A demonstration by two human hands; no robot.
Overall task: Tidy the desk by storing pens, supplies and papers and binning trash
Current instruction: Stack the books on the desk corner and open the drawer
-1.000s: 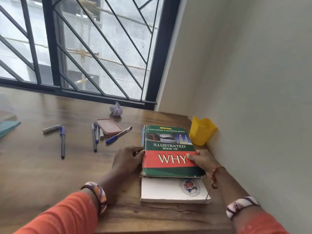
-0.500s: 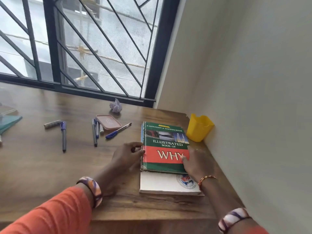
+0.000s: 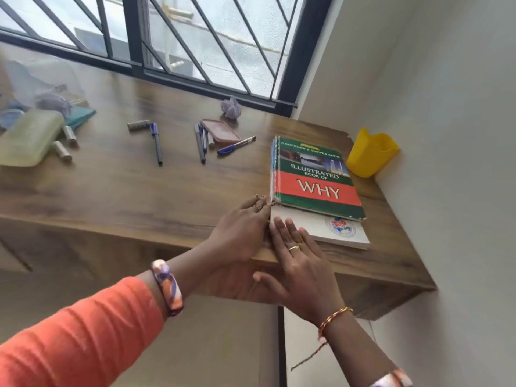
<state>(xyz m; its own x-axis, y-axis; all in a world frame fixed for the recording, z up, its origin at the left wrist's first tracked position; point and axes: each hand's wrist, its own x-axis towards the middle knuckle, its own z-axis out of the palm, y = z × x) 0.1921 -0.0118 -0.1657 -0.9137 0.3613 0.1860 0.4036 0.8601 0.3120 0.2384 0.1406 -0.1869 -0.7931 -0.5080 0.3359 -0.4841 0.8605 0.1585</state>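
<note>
A green and red book point(image 3: 314, 178) lies on top of a white book point(image 3: 329, 231) at the desk's right end. My left hand point(image 3: 243, 230) presses its fingers against the left edge of the stack. My right hand point(image 3: 298, 263) lies flat with straight fingers on the white book's front left corner. Several pens point(image 3: 201, 142) lie loose on the wooden desk point(image 3: 125, 185), among them a blue one point(image 3: 234, 146) and a dark one point(image 3: 157, 142). A crumpled paper ball point(image 3: 231, 108) sits near the window. A yellow pen cup point(image 3: 370, 152) stands against the wall.
A brown lid point(image 3: 220, 131) lies by the pens. At the far left are a pale green box point(image 3: 28, 138), small grey cylinders point(image 3: 62, 150), a teal book point(image 3: 81, 114) and a clear bag with another paper ball point(image 3: 53, 101). The wall closes off the right side.
My right hand has slid from the book's right side to the stack's front left corner, beside my left hand. The view has pulled back and swung left, showing the desk's left end.
</note>
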